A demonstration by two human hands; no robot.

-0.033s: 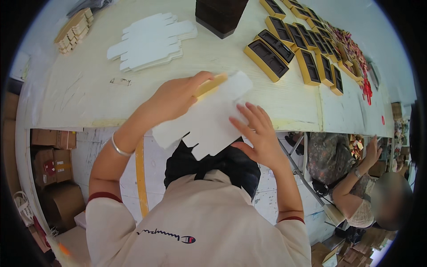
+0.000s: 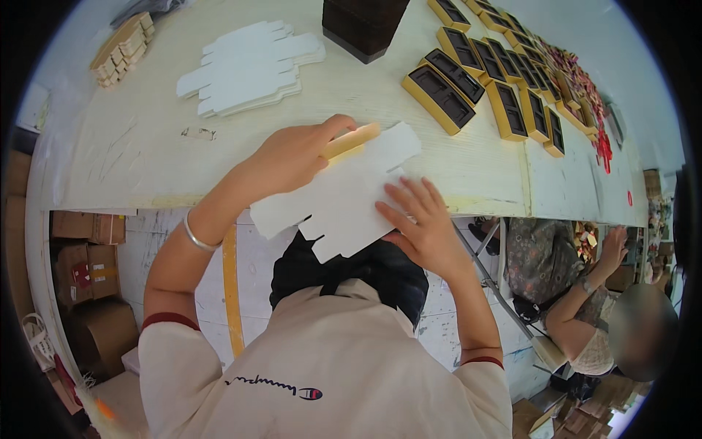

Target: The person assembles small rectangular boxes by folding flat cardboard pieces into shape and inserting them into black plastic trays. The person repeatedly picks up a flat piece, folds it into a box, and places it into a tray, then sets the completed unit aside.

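Note:
A flat white cardboard box blank [image 2: 344,194] with cut tabs lies aslant at the table's front edge, its near part sticking out over my lap. One side flap stands folded up and shows its gold face. My left hand [image 2: 292,157] is closed on that gold flap at the blank's far left side, the fingers bent over it. On the right, my right hand [image 2: 423,227] rests with spread fingers along the blank's edge. Its thumb is partly hidden near the blank's lower right edge.
A stack of white blanks [image 2: 248,69] lies far left, beside a row of gold pieces [image 2: 124,51]. A dark brown box [image 2: 363,29] stands at the back. Several gold boxes with dark inserts [image 2: 439,99] fill the right. Another person's hand [image 2: 613,249] is beyond.
The blank has shifted slightly to the right at its far end, and the gold flap stands out more clearly. My right hand has moved a little down along the blank's edge.

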